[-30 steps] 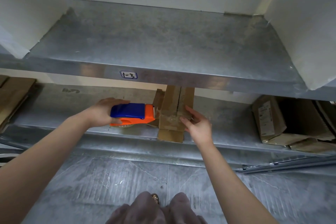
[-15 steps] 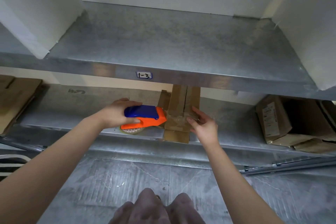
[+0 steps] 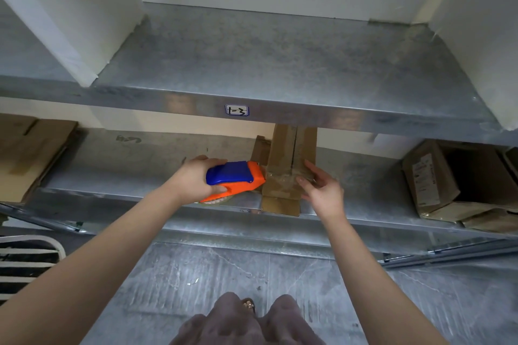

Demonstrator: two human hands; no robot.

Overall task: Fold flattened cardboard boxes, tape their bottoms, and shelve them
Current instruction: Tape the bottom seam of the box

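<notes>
One legible label, on the shelf edge
A small white sticker with a blue border (image 3: 236,110) sits on the front lip of the upper metal shelf (image 3: 280,64), hand-marked in black "1-3". On the lower shelf (image 3: 140,168), towards its left rear, a dark scrawl (image 3: 127,138) lies on the metal, too smeared to read. The cardboard box (image 3: 445,176) at the right of that shelf carries a white printed label (image 3: 423,173); its print is too small to make out

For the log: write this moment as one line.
taping box | left hand grips tape dispenser | right hand presses box | lower shelf
</notes>
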